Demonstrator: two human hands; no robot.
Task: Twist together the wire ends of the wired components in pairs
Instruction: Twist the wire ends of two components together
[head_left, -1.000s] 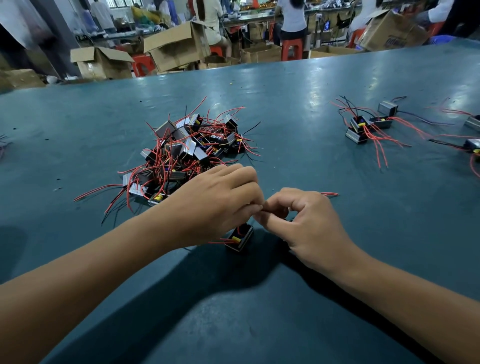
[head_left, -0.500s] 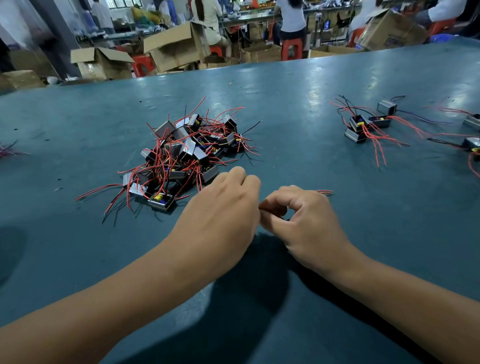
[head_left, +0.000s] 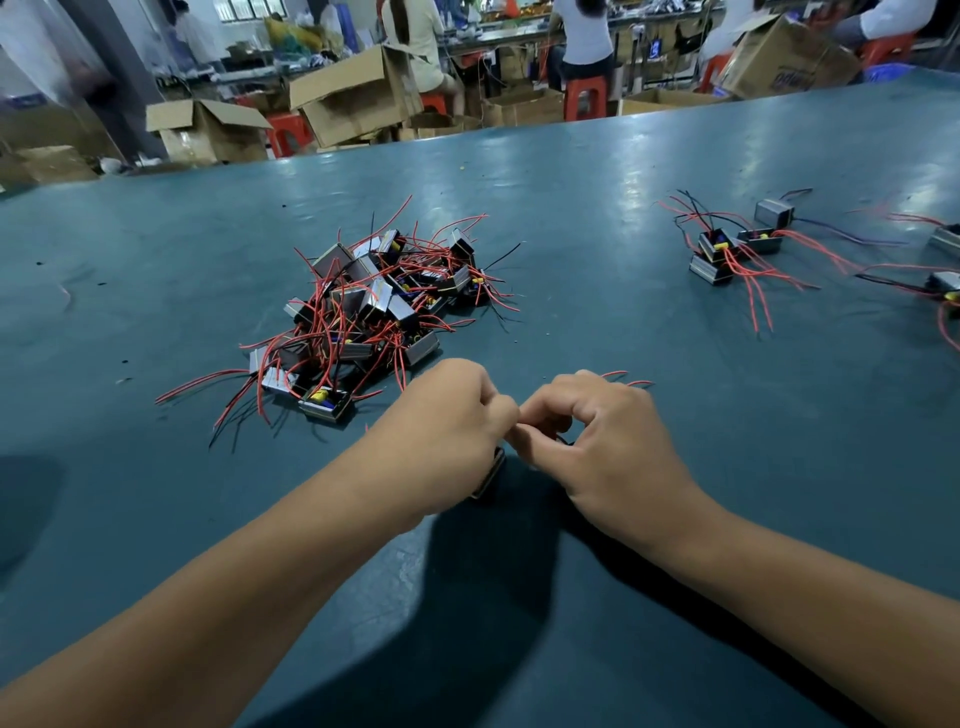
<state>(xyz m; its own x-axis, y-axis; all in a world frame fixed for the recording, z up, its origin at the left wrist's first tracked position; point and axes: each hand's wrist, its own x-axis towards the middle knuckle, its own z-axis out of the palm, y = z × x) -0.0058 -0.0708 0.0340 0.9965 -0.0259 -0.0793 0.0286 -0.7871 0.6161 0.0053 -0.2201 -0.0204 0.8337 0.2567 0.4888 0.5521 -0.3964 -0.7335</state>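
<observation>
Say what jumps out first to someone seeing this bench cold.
First, the left hand and right hand meeting at centre, fingertips pinched together over wire ends, with a small component partly hidden under the left hand. Next, the tangled pile of wired components with red leads just beyond the left hand. A smaller cluster lies far right on the teal table.

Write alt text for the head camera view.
Left hand and right hand pinch red wire ends together above a green table, a component under them. Behind lies a pile of wired components.
</observation>
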